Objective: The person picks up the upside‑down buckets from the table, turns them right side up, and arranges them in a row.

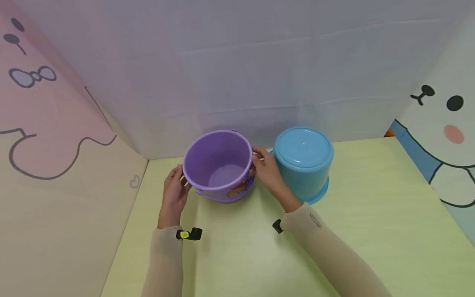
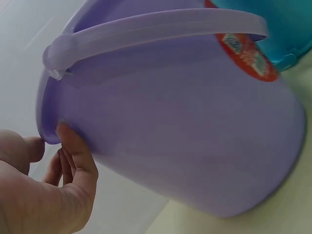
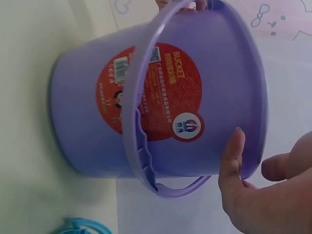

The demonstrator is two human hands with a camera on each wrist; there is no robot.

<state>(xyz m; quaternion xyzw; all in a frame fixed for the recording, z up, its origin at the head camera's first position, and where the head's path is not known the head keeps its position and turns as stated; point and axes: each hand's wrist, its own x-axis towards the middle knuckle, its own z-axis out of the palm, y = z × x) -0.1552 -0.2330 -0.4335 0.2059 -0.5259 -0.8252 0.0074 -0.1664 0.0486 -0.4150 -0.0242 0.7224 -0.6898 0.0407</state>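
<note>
A purple bucket stands upright with its mouth facing up, its handle hanging down against the near side. My left hand grips its rim on the left; in the left wrist view the thumb meets the rim's edge and the fingers curl under it. On the opposite side my right hand holds the rim, with a finger against the outer wall. A red label shows on the bucket's side. Right beside the right hand is a light blue bucket, upside down.
Both buckets are on a pale yellow-green table. A white sheet hangs behind them. Side panels with cartoon drawings flank the table, a pink one on the left and a bear-like one on the right.
</note>
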